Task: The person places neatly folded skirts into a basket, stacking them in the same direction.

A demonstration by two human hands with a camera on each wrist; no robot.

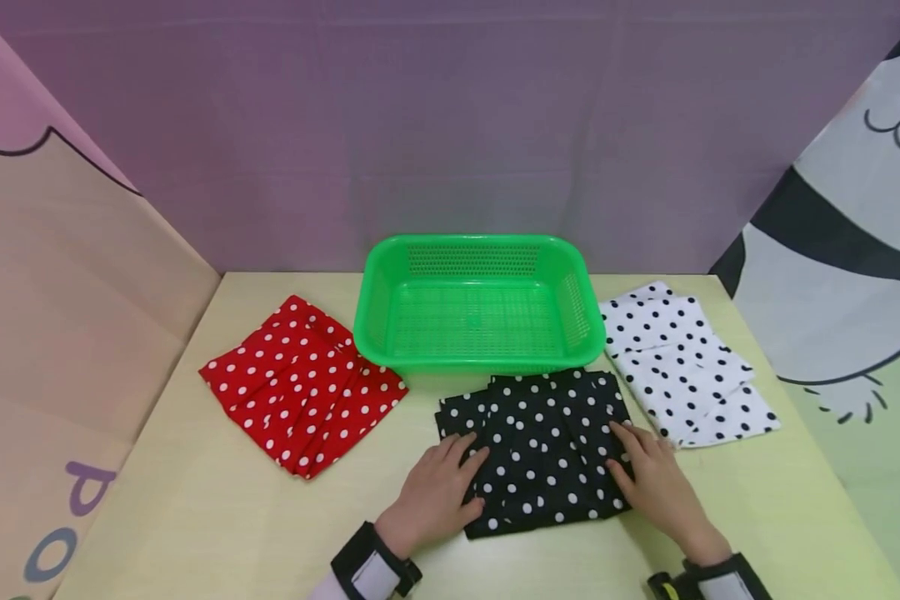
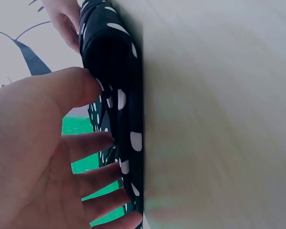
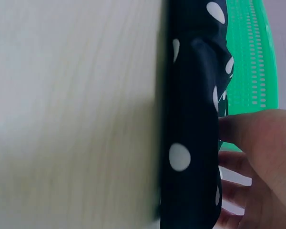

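Farthest to our left on the pale wooden table point(image 1: 195, 500) we see a red cloth with white dots point(image 1: 303, 385), soft fabric folded into a rough fan of overlapping pleats and lying at an angle, well apart from both hands. Next comes our left hand point(image 1: 437, 492), laid flat with its fingers straight on the left edge of the black cloth with white dots point(image 1: 540, 446); it presses and grasps nothing, and in the left wrist view the thumb and fingers point(image 2: 93, 143) only touch the folded rim of that fabric. The black cloth is a thick, roughly square stack of folds at the front middle of the table, its far edge just beside the green basket point(image 1: 480, 250). The basket is rigid plastic, rectangular with rounded corners, its walls and floor pierced by rows of small holes, and nothing lies inside it. Our right hand point(image 1: 656, 483) rests palm down on the right edge of the black cloth, fingers extended and relaxed, gripping nothing. At the far right lies a white cloth with black dots point(image 1: 682, 375), folded in loose layers, its near corner close to the right hand. Both wrist views show the table and the cloth's edge as a close blur, and each hand is partly cut off by the frame.
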